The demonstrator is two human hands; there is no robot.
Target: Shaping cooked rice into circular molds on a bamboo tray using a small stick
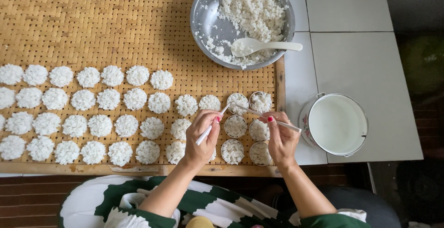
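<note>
My left hand (202,138) grips a white chopstick (217,119) whose tip points at a small round metal mould (237,103) filled with white rice. My right hand (281,136) holds a second white chopstick (292,127) that crosses over to the same mould. Several more rice-filled moulds (235,126) stand in two columns between and under my hands on the woven bamboo tray (115,29). Rows of round white rice cakes (100,125) cover the tray's left and middle.
A metal bowl (206,22) of cooked rice with a white spoon (259,46) sits at the tray's far right corner. A white-lined pot (336,124) stands on the white tiled surface (370,61) to the right. My green-and-white clothing fills the bottom.
</note>
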